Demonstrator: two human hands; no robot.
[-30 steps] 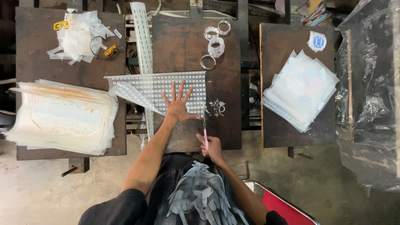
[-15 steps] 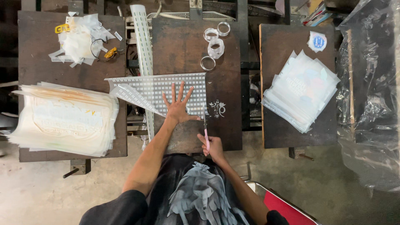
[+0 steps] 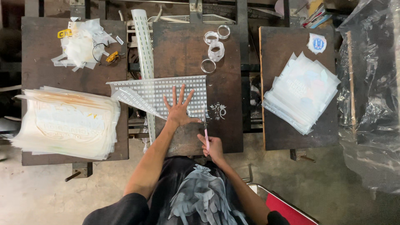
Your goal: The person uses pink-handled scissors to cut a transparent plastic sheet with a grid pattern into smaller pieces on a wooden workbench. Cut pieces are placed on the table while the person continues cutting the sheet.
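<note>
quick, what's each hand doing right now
Left hand: open, fingers spread flat on the patterned sheet.
Right hand: closed around pink-handled scissors.

A translucent sheet printed with a grid of small white squares (image 3: 166,93) lay flat across the dark middle board, its left corner overhanging the gap. Pink-handled scissors (image 3: 205,129) stood along its right edge, blades pointing away.

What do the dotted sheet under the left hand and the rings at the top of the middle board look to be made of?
Dotted sheet: thin, flexible clear plastic film, probably; the dark board shows through and one corner curls. Rings: see-through and glossy, likely rolls of clear tape.
</note>
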